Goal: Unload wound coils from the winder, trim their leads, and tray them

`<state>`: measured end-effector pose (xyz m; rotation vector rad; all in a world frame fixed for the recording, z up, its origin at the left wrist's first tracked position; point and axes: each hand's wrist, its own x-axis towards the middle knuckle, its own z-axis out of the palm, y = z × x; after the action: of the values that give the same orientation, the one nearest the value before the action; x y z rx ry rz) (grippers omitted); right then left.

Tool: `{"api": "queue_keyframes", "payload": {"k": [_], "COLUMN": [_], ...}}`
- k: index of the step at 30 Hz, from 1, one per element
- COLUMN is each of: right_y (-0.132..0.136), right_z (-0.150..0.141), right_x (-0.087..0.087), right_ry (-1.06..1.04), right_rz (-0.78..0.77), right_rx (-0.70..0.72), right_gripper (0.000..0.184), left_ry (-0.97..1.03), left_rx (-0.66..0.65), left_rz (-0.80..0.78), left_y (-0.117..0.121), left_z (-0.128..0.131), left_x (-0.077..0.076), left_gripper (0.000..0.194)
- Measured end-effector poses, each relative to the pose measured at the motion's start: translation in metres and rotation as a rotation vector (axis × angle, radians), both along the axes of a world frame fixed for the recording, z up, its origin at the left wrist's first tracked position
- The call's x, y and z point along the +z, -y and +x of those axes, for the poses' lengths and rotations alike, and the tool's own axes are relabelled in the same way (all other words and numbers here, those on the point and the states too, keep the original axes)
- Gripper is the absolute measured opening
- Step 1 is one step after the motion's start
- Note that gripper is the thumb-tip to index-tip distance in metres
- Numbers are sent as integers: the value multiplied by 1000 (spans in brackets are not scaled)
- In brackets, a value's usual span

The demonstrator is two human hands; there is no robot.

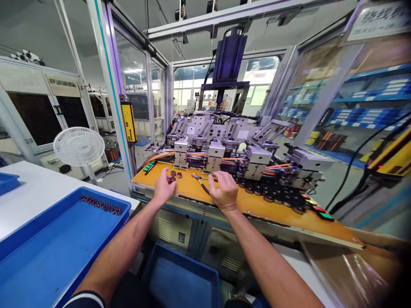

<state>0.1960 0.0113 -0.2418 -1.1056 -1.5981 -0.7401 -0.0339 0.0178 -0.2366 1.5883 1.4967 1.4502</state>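
My left hand is at the front edge of the orange work surface, with its thumb and fingers closed around a small copper-wound ring core. Just beyond the fingertips lie two similar ring cores. To their right is a pair of pliers with dark and yellow-green handles, jaws pointing left. My right hand is over the handle end with its fingers curled. One handle passes between thumb and forefinger; the palm side is hidden.
Behind the hands stands a winding machine with several metal heads and orange tubes. Rows of black round parts and green buttons are at right. A blue tray holding several ring cores is at left; a blue bin is below.
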Motion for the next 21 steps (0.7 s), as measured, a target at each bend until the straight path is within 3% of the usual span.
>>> {"api": "queue_keyframes", "payload": {"k": [5,8,10,12,15,18,21], "right_y": [10,57,105,152,198,216,227], "right_z": [-11,-34,-51,-65,-75,-72,-64], "right_x": [12,22,27,29,22,6,-4], "right_ry": [18,37,104,268,367,352,231], "right_rz": [78,76,20,-95,-274,-550,-807], "right_rx": [144,277,379,498,595,667,736], "right_gripper": [16,11,20,33,21,20,21], "left_ry": [309,419,423,354,209,163,205], "left_rx": [-68,-125,-195,-289,-389,-445,-496], "left_rz": [11,3,35,142,330,394,363], "left_y": [51,96,131,165,202,216,216], "left_z": [-32,-45,-47,-47,-45,-44,-44], "left_x": [-1,-6,-12,-20,-31,-39,-44], "left_gripper": [61,62,60,57,62,72,76]}}
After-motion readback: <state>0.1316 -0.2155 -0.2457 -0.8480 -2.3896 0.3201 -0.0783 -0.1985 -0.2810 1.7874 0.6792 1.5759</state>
